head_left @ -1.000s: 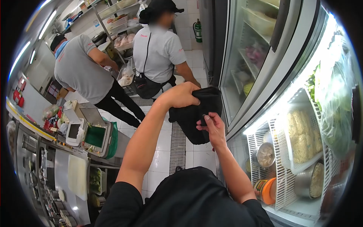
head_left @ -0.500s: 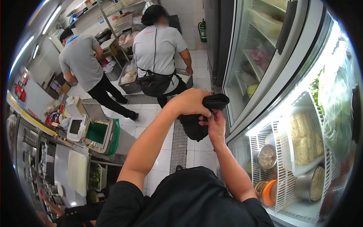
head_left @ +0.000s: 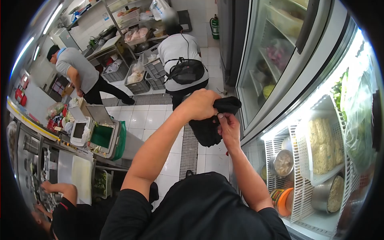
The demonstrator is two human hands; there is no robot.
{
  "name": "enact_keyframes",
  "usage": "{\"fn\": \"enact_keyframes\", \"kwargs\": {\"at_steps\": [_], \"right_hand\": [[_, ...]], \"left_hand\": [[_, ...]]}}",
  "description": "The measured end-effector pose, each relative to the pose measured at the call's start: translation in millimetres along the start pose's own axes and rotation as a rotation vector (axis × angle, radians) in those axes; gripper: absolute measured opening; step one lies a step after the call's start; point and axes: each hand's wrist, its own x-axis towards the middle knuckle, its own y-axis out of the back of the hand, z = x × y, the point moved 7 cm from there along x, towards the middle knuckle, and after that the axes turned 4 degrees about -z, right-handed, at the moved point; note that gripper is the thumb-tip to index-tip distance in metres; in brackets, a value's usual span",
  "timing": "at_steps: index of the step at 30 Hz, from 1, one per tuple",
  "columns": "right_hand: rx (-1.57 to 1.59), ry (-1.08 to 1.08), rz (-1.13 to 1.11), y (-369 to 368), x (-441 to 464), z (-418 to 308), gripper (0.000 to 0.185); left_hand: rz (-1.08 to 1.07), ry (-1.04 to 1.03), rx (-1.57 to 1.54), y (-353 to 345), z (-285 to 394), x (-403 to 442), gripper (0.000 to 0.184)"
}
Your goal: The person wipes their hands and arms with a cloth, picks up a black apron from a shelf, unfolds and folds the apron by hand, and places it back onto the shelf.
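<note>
In front of me, at about waist height, a black cloth item (head_left: 207,130) hangs bunched between my hands; its exact kind is unclear. My left hand (head_left: 201,105) grips its upper part, with the fingers partly hidden behind the fabric. A rolled or folded end of the cloth sticks out to the right, above my right hand (head_left: 229,127). That hand pinches the cloth's edge between thumb and fingers from below.
A lit glass-door fridge stands on my right, with noodles in a white basket (head_left: 320,140), a metal pot (head_left: 329,194) and an orange-lidded jar (head_left: 283,200). To the left is a green-lined bin (head_left: 101,136). Co-workers stand ahead and at lower left; a floor drain (head_left: 189,148) runs ahead.
Both my hands stay on the black cloth, which has shifted slightly. The co-worker ahead has bent down farther away. Another has stepped left, and the one at lower left has come further into view.
</note>
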Motion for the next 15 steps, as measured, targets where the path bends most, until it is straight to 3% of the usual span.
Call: {"fn": "enact_keyframes", "kwargs": {"at_steps": [3,6,7,10,12,14,15], "right_hand": [[-0.264,0.138,0.142,42.0,-4.0,8.5,0.022],[-0.166,0.261,0.184,73.5,-5.1,13.8,0.034],[-0.210,0.183,0.126,78.5,-3.3,19.5,0.049],[-0.335,0.214,-0.073,60.2,1.3,28.4,0.064],[-0.342,0.119,-0.136,41.0,2.4,31.1,0.064],[-0.358,-0.024,-0.409,19.3,10.1,50.9,0.053],[-0.278,-0.190,-0.393,20.6,14.7,63.5,0.037]], "left_hand": [[0.021,-0.028,0.088,30.1,10.2,-7.7,0.036],[0.015,-0.135,0.184,73.4,31.3,-16.2,0.036],[0.021,-0.117,0.216,90.1,42.1,-21.5,0.035],[0.012,-0.081,0.317,136.1,74.2,-32.8,0.032],[0.132,-0.170,0.352,164.2,92.1,-43.0,0.030],[0.230,-0.133,0.369,189.8,100.4,-56.6,0.035],[0.157,0.081,0.321,192.0,111.1,-63.3,0.034]]}}
